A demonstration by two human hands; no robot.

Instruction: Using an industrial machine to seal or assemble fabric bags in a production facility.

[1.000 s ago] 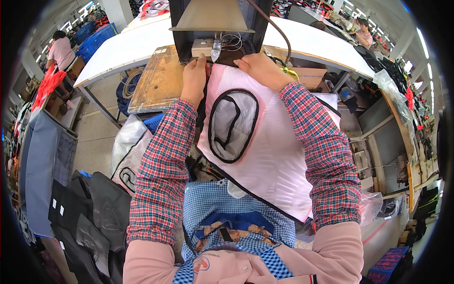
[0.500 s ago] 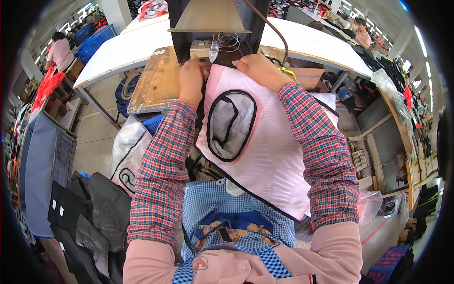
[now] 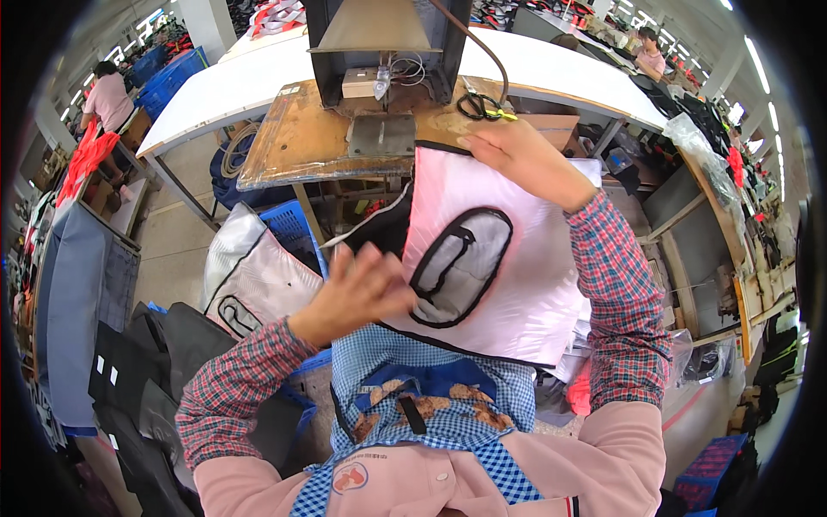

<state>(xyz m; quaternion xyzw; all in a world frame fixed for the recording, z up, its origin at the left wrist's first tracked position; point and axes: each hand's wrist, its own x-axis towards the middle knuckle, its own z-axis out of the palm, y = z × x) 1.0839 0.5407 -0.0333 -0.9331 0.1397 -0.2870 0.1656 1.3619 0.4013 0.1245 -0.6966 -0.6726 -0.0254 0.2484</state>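
A pale pink and white fabric panel [image 3: 543, 267] with black bound edges hangs from the wooden work table [image 3: 293, 129] towards my lap. Its black-rimmed oval opening [image 3: 465, 267] shows grey lining. My right hand [image 3: 525, 159] lies over the panel's top edge, fingers closed together on it; the thumb is hidden. At the panel's lower left, my left hand [image 3: 357, 289] is blurred, with fingers apart and nothing visible in them. Dark cloth [image 3: 383, 228] shows behind the panel there. Beyond its top left corner, a metal plate [image 3: 381, 135] sits below the dark-framed machine [image 3: 379, 39].
Black-handled scissors [image 3: 478, 105] lie on the table's right side. To the left, a similar panel [image 3: 258, 280] rests by a blue crate [image 3: 293, 228], above dark grey pieces [image 3: 164, 388]. A long white table [image 3: 560, 73] runs behind. Two people work farther back.
My left hand has left the panel's top edge and dropped towards my lap. The panel has shifted right and nearer with my right hand, uncovering the metal plate and the scissors.
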